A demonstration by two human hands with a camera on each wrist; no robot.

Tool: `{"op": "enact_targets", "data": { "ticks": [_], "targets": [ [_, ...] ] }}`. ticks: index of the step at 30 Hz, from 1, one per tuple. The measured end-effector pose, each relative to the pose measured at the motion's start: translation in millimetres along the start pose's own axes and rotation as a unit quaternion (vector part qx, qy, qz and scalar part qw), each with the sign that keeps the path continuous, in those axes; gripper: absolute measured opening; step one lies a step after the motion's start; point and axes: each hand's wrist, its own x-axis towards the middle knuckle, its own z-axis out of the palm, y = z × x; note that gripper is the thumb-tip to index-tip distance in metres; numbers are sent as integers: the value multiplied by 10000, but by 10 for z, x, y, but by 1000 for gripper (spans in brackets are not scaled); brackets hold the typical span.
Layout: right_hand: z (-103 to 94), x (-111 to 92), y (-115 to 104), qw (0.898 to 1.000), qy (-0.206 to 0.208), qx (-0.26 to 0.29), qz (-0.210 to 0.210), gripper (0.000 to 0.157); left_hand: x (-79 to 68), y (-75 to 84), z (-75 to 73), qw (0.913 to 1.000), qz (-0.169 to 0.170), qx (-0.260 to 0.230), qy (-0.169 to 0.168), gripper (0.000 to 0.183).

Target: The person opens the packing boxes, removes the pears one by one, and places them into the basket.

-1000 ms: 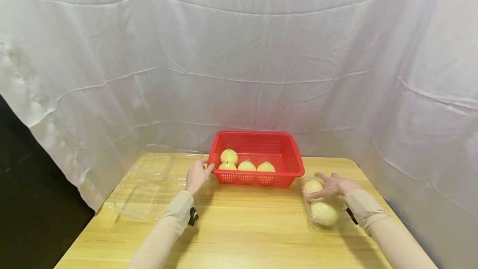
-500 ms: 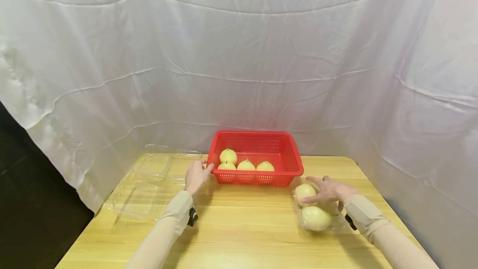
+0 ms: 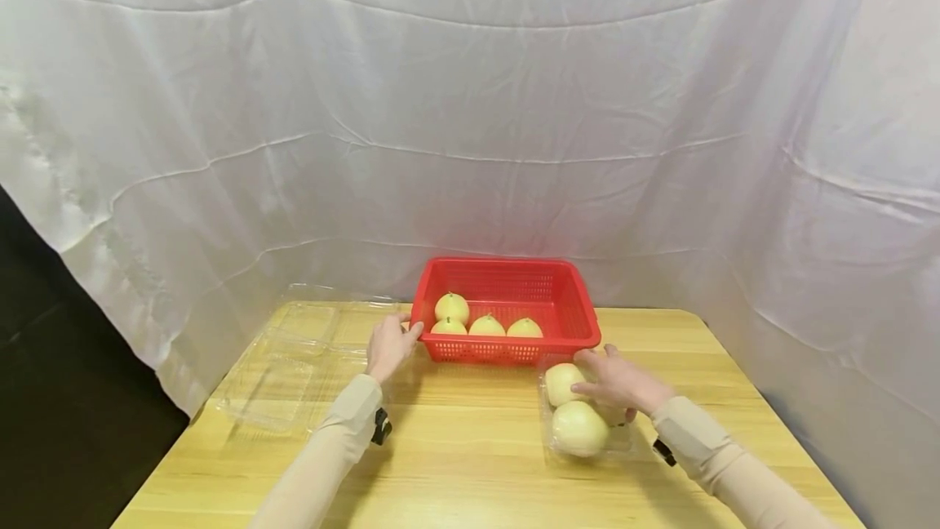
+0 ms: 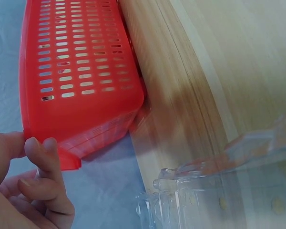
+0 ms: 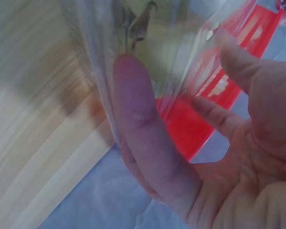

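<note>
My left hand (image 3: pixel 392 346) pinches the left front corner of a red plastic basket (image 3: pixel 512 341); in the left wrist view, thumb and fingers (image 4: pixel 40 155) meet at its rim. Inside, round pale-yellow pears (image 3: pixel 487 326) with short stems lie along the front and left. My right hand (image 3: pixel 620 382) reaches over a clear plastic container (image 3: pixel 547 439) at the basket's right front, gripping it by its sides. Two pale pears (image 3: pixel 579 428) show in it; another is partly hidden under the hand. The right wrist view shows a finger (image 5: pixel 138 105) against the clear wall.
Empty clear plastic containers (image 3: pixel 275 394) stand on the left of the wooden table (image 3: pixel 455 464), close to my left forearm. A light grey curtain (image 3: pixel 485 104) hangs behind and at both sides. A black area (image 3: pixel 73 398) lies beyond the left edge.
My right hand and the container of pears have slid left along the table, nearer to the basket's front. My left hand and the basket have stayed in place.
</note>
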Motion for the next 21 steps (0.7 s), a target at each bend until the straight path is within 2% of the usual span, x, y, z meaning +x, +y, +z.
{"op": "enact_targets", "data": {
  "ticks": [6, 8, 12, 14, 18, 19, 21],
  "targets": [
    [70, -26, -203, 9999, -22, 61, -79, 83, -6, 7, -4, 10000, 11, 5, 10, 38],
    [90, -45, -261, 9997, -143, 210, -38, 92, -14, 2, -7, 10000, -4, -4, -1, 38],
    [122, -61, -382, 9981, -404, 464, -78, 100, -19, -7, 6, 10000, 21, 27, 10, 37],
    [135, -60, -448, 9979, -440, 450, -182, 100, -21, -13, 17, 9999, 92, 31, 31, 36],
    [178, -36, -567, 9975, -305, 39, -631, 97, -32, -17, 25, 9995, 297, 2, 110, 32],
    [191, -29, -590, 9967, -284, -73, -757, 91, -37, -15, 23, 9993, 351, 5, 115, 30],
    [221, -21, -629, 9949, -255, -191, -959, 89, -45, -16, 17, 9988, 475, 32, 105, 26]
  ]
}}
